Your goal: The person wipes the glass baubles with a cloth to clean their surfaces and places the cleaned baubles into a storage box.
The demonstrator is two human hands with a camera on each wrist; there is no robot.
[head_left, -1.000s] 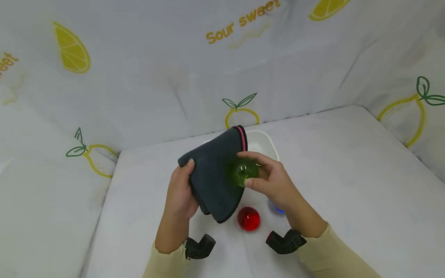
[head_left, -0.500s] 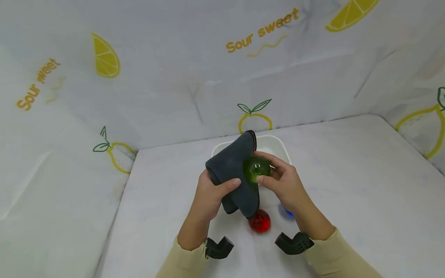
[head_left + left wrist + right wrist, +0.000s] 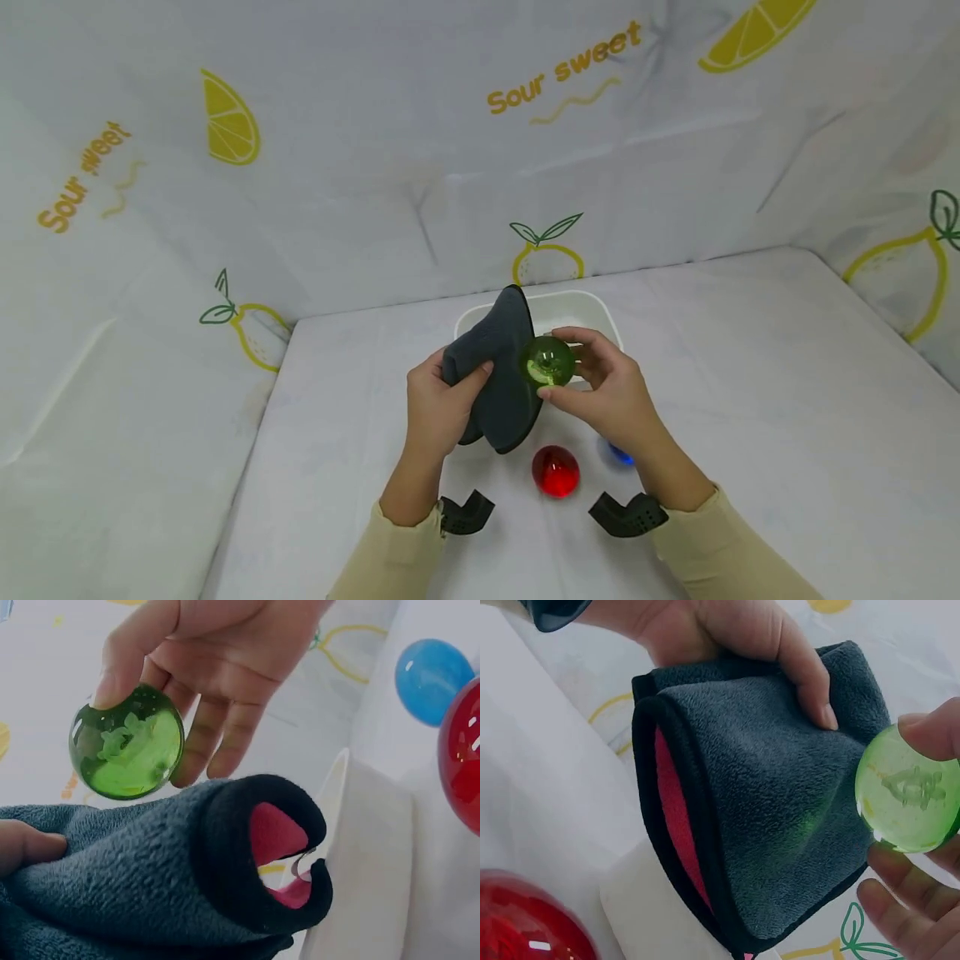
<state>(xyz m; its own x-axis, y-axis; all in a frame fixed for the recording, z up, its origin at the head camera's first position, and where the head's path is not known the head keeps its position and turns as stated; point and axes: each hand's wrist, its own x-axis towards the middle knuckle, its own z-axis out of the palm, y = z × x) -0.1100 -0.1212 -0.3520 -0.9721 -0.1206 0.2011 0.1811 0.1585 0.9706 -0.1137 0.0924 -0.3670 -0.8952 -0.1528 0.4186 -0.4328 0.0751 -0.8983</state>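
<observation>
My right hand (image 3: 600, 387) pinches a clear green ball (image 3: 550, 361) between thumb and fingers, above the table. The green ball (image 3: 126, 742) shows a pale figure inside, and in the right wrist view the green ball (image 3: 907, 789) touches the cloth's edge. My left hand (image 3: 438, 404) grips a folded dark grey cloth (image 3: 501, 375) with black trim and a pink inner side (image 3: 673, 810); the cloth (image 3: 150, 877) hangs just left of the ball. A red ball (image 3: 556, 471) and a blue ball (image 3: 619, 454) lie on the table below my hands.
A white rectangular tub (image 3: 592, 310) stands behind my hands on the white table (image 3: 750, 400). Lemon-print sheeting (image 3: 375, 167) walls the back and both sides. The red ball (image 3: 525, 919) lies close to the tub's corner (image 3: 652, 922).
My left hand has bunched the cloth tighter and moved its fingers across the front. The cloth's free end hangs shorter. The green ball stays in my right hand against the cloth.
</observation>
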